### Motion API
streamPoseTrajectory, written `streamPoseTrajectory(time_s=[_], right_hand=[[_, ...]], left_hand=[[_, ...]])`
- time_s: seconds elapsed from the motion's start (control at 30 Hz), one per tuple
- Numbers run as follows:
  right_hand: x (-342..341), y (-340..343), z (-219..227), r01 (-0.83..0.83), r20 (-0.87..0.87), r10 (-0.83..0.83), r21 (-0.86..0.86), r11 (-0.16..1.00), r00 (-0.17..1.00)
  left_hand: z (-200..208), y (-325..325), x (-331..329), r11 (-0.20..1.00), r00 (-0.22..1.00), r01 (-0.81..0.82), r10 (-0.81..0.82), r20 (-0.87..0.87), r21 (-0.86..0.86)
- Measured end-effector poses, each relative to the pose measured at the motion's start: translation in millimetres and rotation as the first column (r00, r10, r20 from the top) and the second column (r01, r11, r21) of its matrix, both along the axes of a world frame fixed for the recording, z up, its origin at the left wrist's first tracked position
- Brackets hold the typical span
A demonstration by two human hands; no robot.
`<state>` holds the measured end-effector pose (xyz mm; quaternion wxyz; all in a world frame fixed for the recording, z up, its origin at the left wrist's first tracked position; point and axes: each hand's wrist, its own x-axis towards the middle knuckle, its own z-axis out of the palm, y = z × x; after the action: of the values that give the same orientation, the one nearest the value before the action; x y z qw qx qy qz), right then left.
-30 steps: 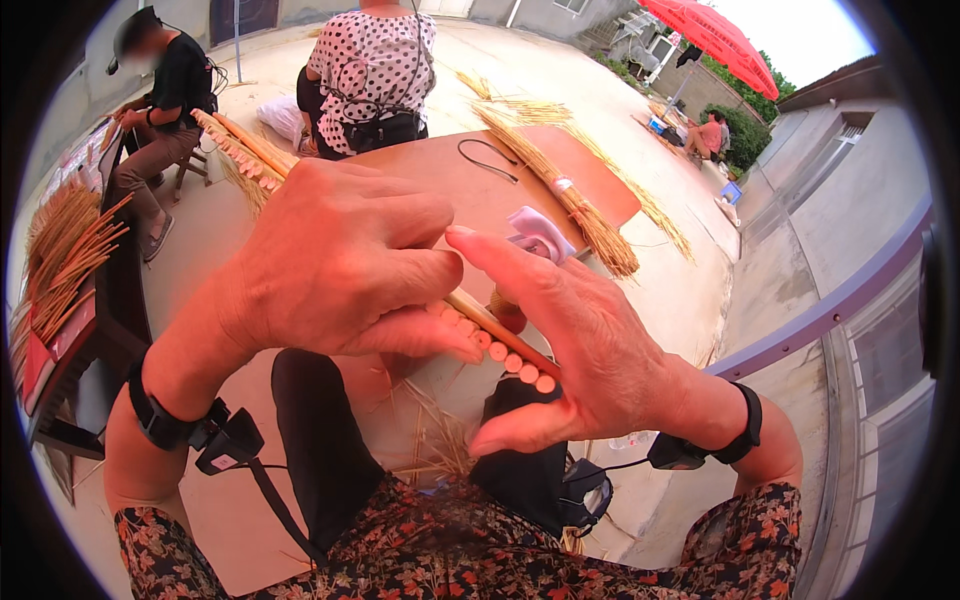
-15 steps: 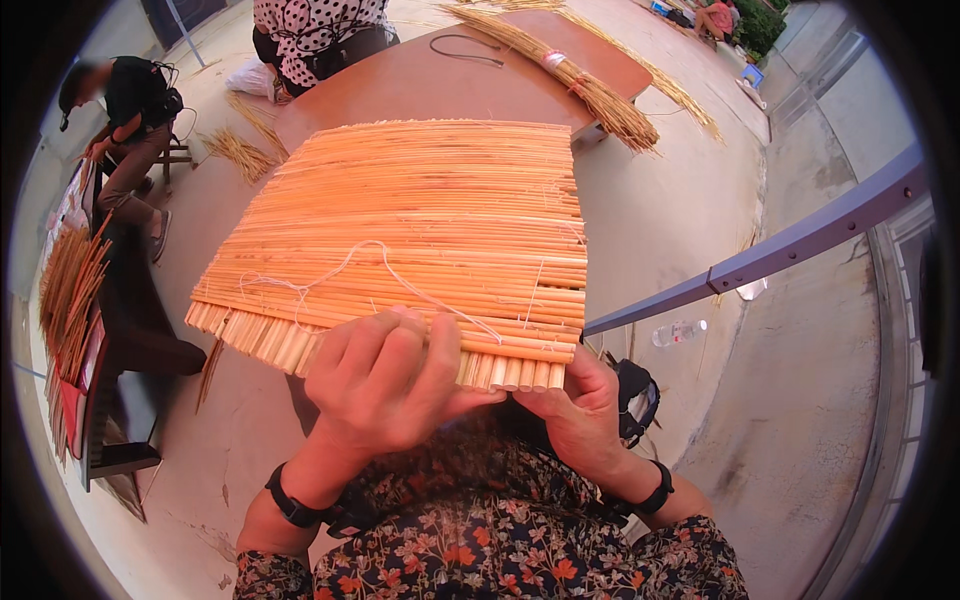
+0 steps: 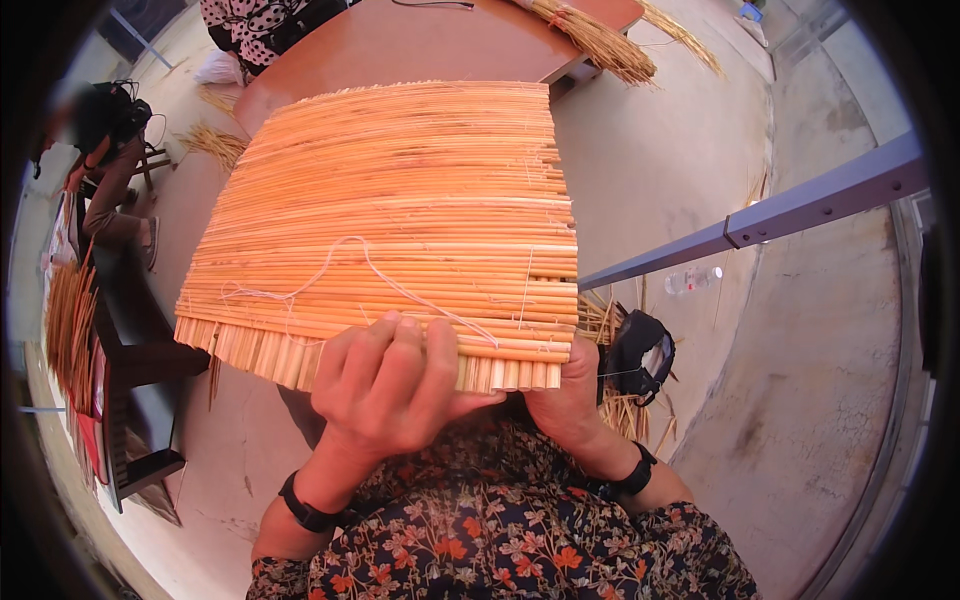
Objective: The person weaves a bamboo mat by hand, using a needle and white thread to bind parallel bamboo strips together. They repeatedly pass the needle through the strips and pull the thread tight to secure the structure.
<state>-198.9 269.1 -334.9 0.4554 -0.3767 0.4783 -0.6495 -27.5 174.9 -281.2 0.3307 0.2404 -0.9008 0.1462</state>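
A panel of straw-coloured reed stalks (image 3: 400,180) hangs in front of me, its stalks running crosswise, with a lower layer of short upright stalks (image 3: 250,352) showing along the near edge. My left hand (image 3: 385,390) is closed over that near edge, fingers on top and thumb along the stalk ends. At the near right corner my right hand (image 3: 565,400) pinches the edge; its fingers are partly hidden beneath the panel. A loose white thread (image 3: 350,240) lies in a loop across the stalks. A thin line of thread also stretches rightward from my right hand.
Beyond the panel stands a reddish-brown table (image 3: 400,50) bearing a tied reed bundle (image 3: 590,38). A grey metal bar (image 3: 760,220) slants in from the right, near a plastic bottle (image 3: 693,280) and a black bag (image 3: 640,355). At left are a dark bench (image 3: 150,365) and a person (image 3: 120,150).
The view has shifted, so the table sits higher and more floor shows at right. My right hand has come in closer beneath the corner. My left hand keeps its grip.
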Motion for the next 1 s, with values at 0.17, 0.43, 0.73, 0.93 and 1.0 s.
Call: streamPoseTrajectory(time_s=[0.17,0.43,0.73,0.93,1.0], right_hand=[[4,-5,1,-0.035,-0.018,0.035,0.001,0.999,0.999],[2,-13,16,-0.153,-0.046,0.157,0.076,0.985,0.987],[-1,-16,34,-0.161,-0.075,0.162,0.018,0.987,0.984],[5,-19,31,-0.115,-0.106,0.111,-0.035,0.993,0.988],[5,-20,35,-0.106,-0.150,0.101,-0.027,0.994,0.984]], left_hand=[[-2,-3,10,1.000,1.000,-0.013,0.013,0.014,0.007],[6,-3,9,0.998,0.999,-0.049,0.049,0.014,0.036],[13,3,9,0.990,0.992,-0.006,0.023,-0.120,0.140],[18,2,10,0.990,0.987,-0.008,0.031,-0.156,0.141],[18,2,8,0.993,0.988,-0.020,0.038,-0.151,0.119]])
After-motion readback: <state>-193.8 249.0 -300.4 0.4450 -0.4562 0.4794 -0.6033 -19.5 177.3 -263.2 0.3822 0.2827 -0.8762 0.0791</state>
